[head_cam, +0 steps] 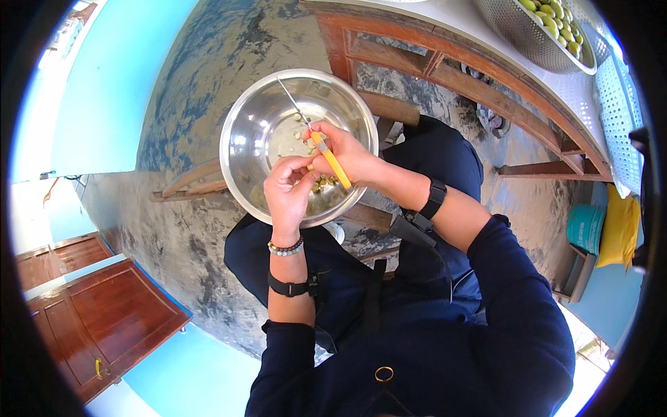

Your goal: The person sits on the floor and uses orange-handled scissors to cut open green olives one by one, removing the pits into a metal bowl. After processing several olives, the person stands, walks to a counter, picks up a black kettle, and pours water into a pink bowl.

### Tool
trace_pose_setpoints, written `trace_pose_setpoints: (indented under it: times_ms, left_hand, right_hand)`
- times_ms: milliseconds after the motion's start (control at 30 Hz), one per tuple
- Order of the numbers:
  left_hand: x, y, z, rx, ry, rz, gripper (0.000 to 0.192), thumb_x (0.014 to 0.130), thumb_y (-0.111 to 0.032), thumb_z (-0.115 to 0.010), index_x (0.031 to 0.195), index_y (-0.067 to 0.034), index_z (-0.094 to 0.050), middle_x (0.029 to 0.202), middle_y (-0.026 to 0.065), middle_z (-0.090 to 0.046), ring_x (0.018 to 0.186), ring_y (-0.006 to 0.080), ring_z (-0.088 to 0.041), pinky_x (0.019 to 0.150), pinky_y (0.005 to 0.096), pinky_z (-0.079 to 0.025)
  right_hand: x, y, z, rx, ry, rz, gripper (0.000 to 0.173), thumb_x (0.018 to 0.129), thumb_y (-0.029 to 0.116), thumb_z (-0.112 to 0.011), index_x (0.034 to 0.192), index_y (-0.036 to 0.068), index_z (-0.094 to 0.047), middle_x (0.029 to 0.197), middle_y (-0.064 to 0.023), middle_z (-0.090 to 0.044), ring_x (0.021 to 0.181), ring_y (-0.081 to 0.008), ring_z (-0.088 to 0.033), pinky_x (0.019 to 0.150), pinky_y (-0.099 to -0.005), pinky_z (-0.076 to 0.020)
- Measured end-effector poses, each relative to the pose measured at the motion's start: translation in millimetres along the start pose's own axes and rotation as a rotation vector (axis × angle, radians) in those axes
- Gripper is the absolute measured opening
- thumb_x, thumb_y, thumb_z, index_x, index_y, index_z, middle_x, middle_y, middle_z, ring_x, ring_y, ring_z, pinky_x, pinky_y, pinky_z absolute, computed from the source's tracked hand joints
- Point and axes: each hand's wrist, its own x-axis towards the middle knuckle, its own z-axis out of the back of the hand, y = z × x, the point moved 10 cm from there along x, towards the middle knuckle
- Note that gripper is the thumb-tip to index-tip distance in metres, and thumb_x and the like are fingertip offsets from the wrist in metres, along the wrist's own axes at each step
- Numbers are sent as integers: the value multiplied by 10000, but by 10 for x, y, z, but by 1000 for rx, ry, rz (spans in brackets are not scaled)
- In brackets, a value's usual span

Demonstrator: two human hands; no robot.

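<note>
A wide stainless steel basin [245, 117] sits in front of me at knee height, with several small green fruit pieces [325, 182] scattered in its bottom. My right hand [350, 155] grips a slim knife by its yellow-orange handle [335, 166]. The thin blade [292, 98] points away from me, over the basin's far side. Close beside it, my left hand [289, 187] pinches a small yellow-green fruit piece [310, 167] between fingertips and thumb. Both hands are over the basin, nearly touching each other. Fingers hide part of the fruit piece.
At the upper right, a perforated metal colander [521, 44] of green fruits stands on a white-topped wooden table [568, 86], near a light blue plastic basket [620, 114]. A teal bucket [584, 228] and yellow bag [619, 229] are at right. Wooden legs [195, 180] show beside the basin.
</note>
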Motion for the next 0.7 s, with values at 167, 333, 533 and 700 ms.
trace_pose_setpoints:
  times_ms: [167, 333, 533, 700]
  left_hand:
    - [5, 25, -1, -174, -7, 44, 257, 818, 109, -667, 1059, 22, -656, 968, 52, -652, 822, 93, -605, 747, 224, -501]
    - [25, 39, 40, -217, -23, 83, 270, 843, 104, -640, 1104, 37, -629, 974, 64, -654, 866, 99, -606, 774, 228, -500]
    - [18, 70, -9, -106, 36, 98, 259, 855, 101, -623, 1104, 29, -631, 965, 58, -653, 856, 93, -604, 774, 229, -499]
    - [16, 75, -4, -198, 67, 117, 247, 858, 90, -627, 1096, 22, -634, 945, 47, -652, 844, 87, -601, 766, 221, -494]
  right_hand:
    - [-35, 1, 53, 64, -53, -96, 470, 750, -10, -628, 1189, 64, -476, 711, -13, -547, 565, -81, -506, 493, -222, -385]
    - [-49, 91, 25, 61, -11, -75, 483, 769, 22, -668, 1201, 66, -454, 693, -3, -550, 556, -85, -514, 468, -221, -384]
    - [-25, 69, 35, 6, -5, -85, 516, 764, 51, -693, 1219, 59, -450, 707, -12, -551, 581, -89, -531, 489, -225, -404]
    - [-45, 119, 31, 43, 34, -55, 493, 755, 12, -644, 1213, 59, -467, 706, -16, -540, 559, -91, -516, 483, -232, -398]
